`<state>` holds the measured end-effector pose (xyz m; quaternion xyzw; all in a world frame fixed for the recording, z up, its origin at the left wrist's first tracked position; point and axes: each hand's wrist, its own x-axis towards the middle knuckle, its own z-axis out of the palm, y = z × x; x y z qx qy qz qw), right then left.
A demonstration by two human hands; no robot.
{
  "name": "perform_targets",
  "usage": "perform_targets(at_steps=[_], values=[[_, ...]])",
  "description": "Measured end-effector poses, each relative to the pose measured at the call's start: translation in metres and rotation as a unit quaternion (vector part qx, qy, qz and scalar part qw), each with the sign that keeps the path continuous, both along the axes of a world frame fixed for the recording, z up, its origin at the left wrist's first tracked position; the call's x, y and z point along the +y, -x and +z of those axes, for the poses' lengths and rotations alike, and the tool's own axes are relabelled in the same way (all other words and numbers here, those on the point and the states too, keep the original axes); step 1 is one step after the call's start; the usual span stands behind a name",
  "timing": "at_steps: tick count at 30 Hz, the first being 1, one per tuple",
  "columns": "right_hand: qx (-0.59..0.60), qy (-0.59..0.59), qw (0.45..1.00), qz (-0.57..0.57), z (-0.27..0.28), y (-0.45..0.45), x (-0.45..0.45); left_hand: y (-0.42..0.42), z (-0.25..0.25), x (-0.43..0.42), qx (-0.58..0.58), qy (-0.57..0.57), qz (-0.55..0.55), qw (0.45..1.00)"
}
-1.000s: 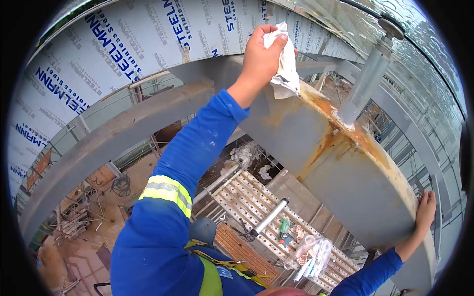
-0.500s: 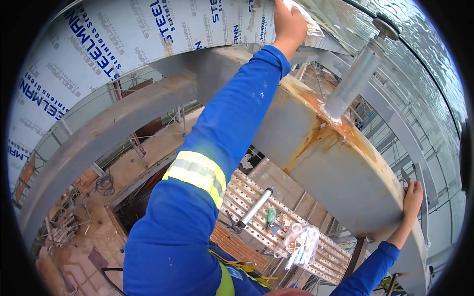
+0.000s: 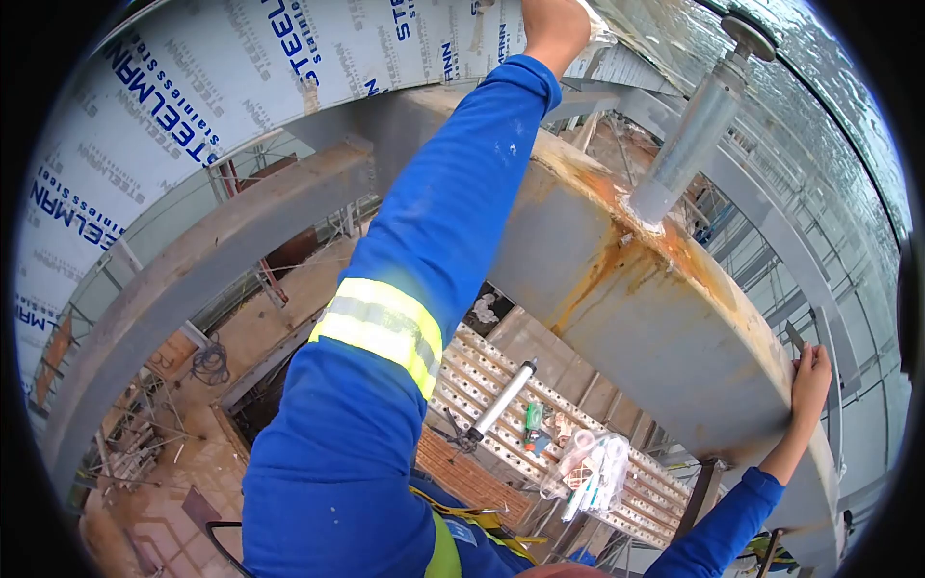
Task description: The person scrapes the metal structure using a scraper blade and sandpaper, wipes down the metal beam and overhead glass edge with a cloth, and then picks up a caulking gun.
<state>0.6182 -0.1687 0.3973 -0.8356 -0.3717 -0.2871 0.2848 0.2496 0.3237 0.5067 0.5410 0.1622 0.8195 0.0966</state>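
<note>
Right hand (image 3: 811, 374) at rust-streaked beam (image 3: 665, 356)

left grip (image 3: 556, 31): cut by top | white cloth (image 3: 601, 35): mostly hidden

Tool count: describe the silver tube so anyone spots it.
Below the curved grey metal beam is a perforated metal platform. Across it lies the silver cylindrical tube with dark ends: long and straight, unlike the small green item and crumpled clear plastic bag nearby.
</note>
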Motion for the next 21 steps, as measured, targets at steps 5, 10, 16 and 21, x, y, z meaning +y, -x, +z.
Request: perform_targets(at_steps=[5, 10, 16, 21], values=[[-0.011, -0.009, 1.000, 0.004, -0.002, -0.006, -0.002, -0.011, -0.002, -0.021, 0.027, -0.040, 0.006, 0.999], [0.000, -0.014, 1.000, 0.010, -0.002, -0.005, -0.001, -0.021, 0.003, -0.012, 0.004, -0.067, -0.016, 0.998], [0.002, -0.010, 1.000, 0.010, 0.000, 0.001, 0.000, -0.008, 0.011, -0.011, 0.013, -0.036, 0.012, 0.999], [0.006, -0.007, 1.000, 0.012, -0.001, -0.002, 0.001, -0.032, 0.004, -0.053, 0.039, -0.109, -0.049, 0.992]])
